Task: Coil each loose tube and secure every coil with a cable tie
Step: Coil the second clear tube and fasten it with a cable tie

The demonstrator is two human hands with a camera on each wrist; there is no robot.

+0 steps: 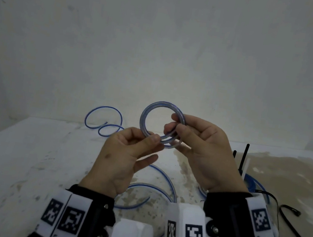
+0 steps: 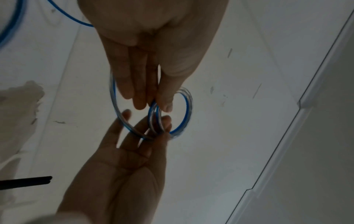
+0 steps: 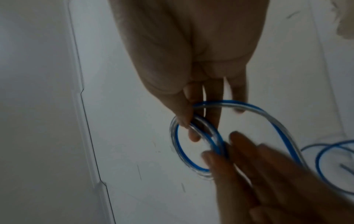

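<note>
Blue loose tubes (image 1: 103, 120) beyond hands (image 1: 124, 160), black cable ties (image 1: 297, 233) right

Bare hands (image 1: 124, 158); black wrist cuffs (image 1: 238, 219) carry white blocks (black square-code markers) and silver screws.

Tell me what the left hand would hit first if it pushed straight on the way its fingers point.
Probably the right hand: the left hand points up and to the right at it across the tube coil that both pinch. Depth is unclear.
</note>
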